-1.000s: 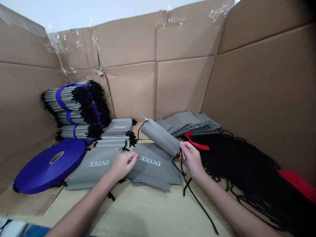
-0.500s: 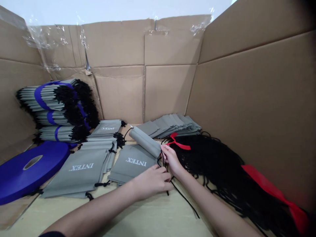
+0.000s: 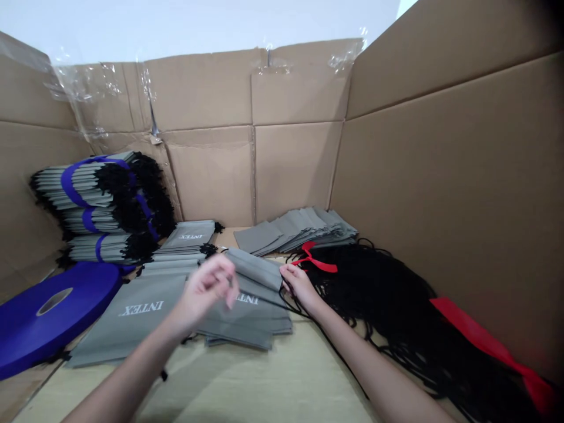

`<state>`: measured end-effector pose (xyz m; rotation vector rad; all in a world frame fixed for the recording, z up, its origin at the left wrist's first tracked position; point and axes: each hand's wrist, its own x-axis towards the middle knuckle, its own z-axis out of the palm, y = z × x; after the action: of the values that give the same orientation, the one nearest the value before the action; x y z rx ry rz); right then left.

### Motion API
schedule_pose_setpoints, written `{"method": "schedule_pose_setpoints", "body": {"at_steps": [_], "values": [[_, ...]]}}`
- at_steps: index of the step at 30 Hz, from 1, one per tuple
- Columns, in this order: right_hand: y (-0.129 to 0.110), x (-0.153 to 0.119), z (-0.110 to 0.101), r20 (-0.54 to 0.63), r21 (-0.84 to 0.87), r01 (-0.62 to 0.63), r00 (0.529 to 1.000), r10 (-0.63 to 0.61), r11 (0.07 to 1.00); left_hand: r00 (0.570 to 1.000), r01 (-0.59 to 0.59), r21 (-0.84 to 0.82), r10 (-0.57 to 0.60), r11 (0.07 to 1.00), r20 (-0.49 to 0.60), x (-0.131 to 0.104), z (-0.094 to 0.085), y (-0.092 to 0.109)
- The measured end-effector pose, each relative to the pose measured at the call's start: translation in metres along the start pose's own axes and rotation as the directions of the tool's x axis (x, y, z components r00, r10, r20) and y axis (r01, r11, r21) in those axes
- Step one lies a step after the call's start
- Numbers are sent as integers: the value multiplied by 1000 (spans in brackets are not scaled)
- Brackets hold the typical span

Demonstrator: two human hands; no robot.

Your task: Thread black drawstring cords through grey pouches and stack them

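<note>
Pouch (image 3: 258, 270) slanted leftward from the right hand (image 3: 302, 289) pinching its near end.
Left hand (image 3: 207, 289) hovered by its far end, grip too blurred to tell.

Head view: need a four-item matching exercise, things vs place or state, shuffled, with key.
1. Right hand
2. Purple roll
3. Black cord bundle
4. Banded bag bundles

A. Bound with red strips
B. Piled three high at far left
C. Gripping the end of a grey bag
D. Lying flat at near left

Pairs: 1-C, 2-D, 3-A, 4-B
</note>
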<state>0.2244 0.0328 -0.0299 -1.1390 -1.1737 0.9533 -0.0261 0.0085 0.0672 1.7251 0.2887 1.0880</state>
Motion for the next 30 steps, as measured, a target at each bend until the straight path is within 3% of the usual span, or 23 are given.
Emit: {"method": "schedule_pose_setpoints", "body": {"at_steps": [1, 2, 3, 4, 6, 8, 9, 10, 12, 15, 18, 21, 30], "values": [[1, 0, 0, 2, -4, 5, 1000, -5, 1000, 970, -109, 128, 134, 986, -201, 6, -25, 5], [1, 0, 0, 0, -7, 9, 1000, -9, 1000, 883, -185, 263, 278, 947, -379, 13, -52, 9], [1, 0, 0, -4, -9, 13, 1000, -13, 1000, 764, -220, 389, 406, 895, -501, 18, -78, 12], [0, -1, 1, -10, -11, 18, 1000, -18, 1000, 648, -245, 471, 504, 848, -571, 22, -103, 14], [-1, -2, 1, -18, -18, 31, 999, -32, 999, 570, -132, 614, 566, 778, -595, 23, -138, 8], [-3, -3, 2, -23, -30, 52, 998, -53, 998, 673, 51, 707, 499, 705, -546, 19, -149, -11], [-4, -4, 2, -27, -39, 66, 997, -67, 997, 772, 109, 702, 385, 704, -506, 16, -145, -24], [-5, -5, 1, -34, -49, 83, 996, -85, 995, 843, 142, 653, 255, 744, -473, 13, -137, -38], [-8, -8, 1, -51, -73, 123, 991, -127, 990, 905, 184, 461, 32, 868, -424, 10, -115, -66], [-12, -14, 0, -56, -193, 230, 968, -245, 954, 901, 216, 167, -131, 962, -415, 13, -88, -93], [-18, -21, 2, -39, -327, 333, 930, -365, 884, 865, 237, 26, -199, 971, -461, 14, -81, -98], [-22, -26, 5, -27, -372, 361, 916, -399, 855, 848, 233, -24, -215, 972, -484, 10, -84, -93], [-25, -30, 7, 15, -463, 333, 929, -369, 821, 885, 193, -39, -191, 980, -424, 3, -80, -85]]}}
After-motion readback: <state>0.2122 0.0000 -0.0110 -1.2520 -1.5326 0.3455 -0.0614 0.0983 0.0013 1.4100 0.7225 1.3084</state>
